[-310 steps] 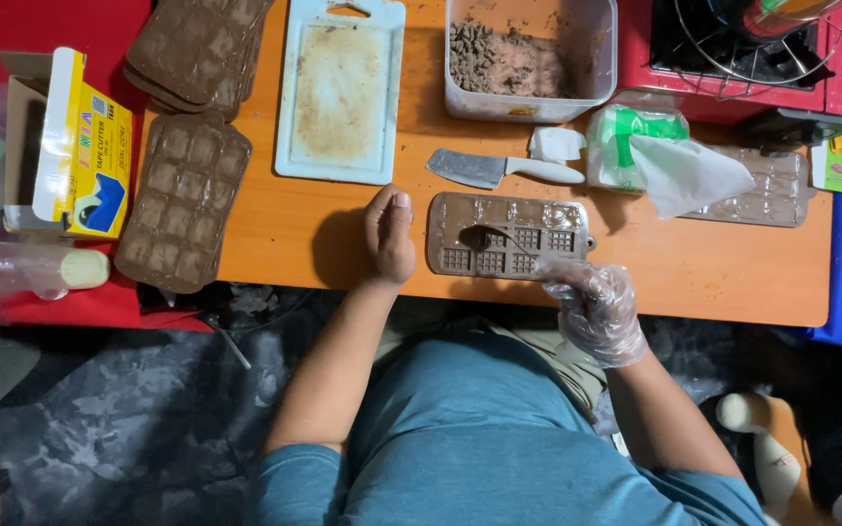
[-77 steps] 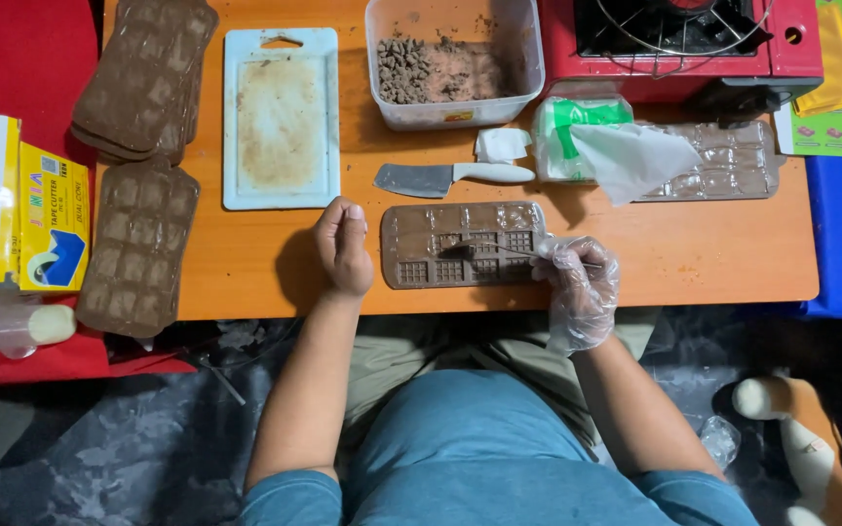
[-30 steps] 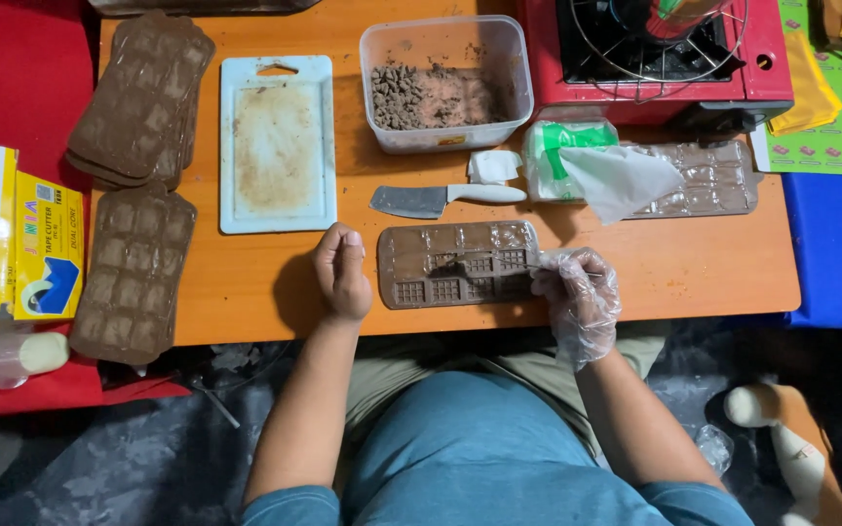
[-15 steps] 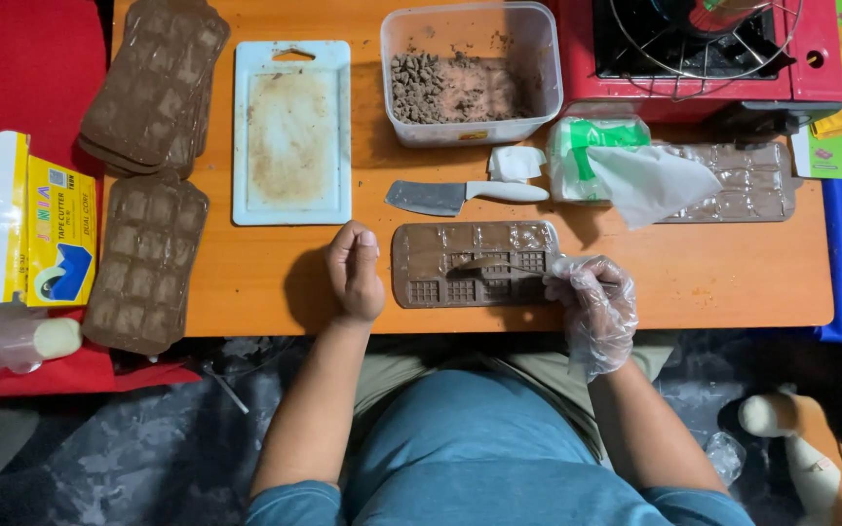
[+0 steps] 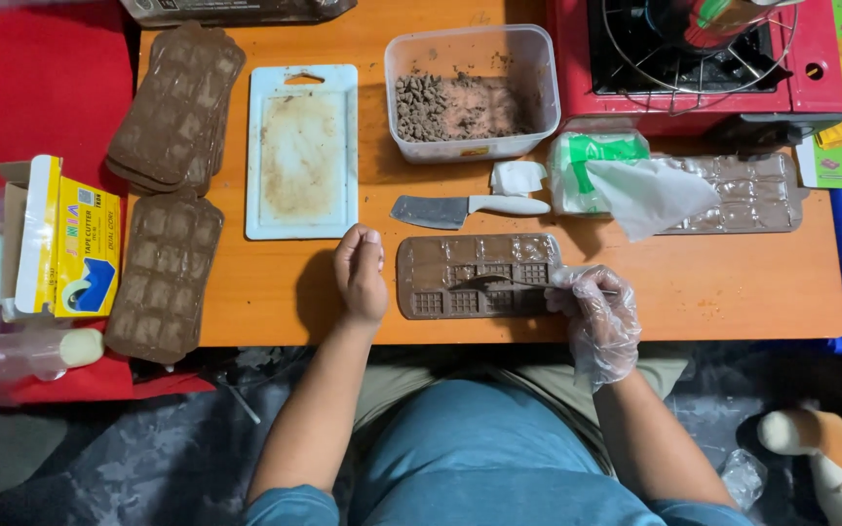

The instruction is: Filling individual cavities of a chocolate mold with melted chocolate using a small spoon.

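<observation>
Mould (image 5: 479, 276) between both hands' fingers (image 5: 367, 255)

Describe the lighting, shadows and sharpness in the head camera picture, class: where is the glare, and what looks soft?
Head view: even overhead light; soft shadow left of the left hand on the orange table; glare on the clear mould and gloved right hand; the brown mould is sharp; the bottle at the frame edge looks softer.

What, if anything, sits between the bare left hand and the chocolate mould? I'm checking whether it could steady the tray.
Nothing visible does. The left hand rests on bare table beside the mould, left of its edge. The gloved right hand holds a spoon over it.
</observation>
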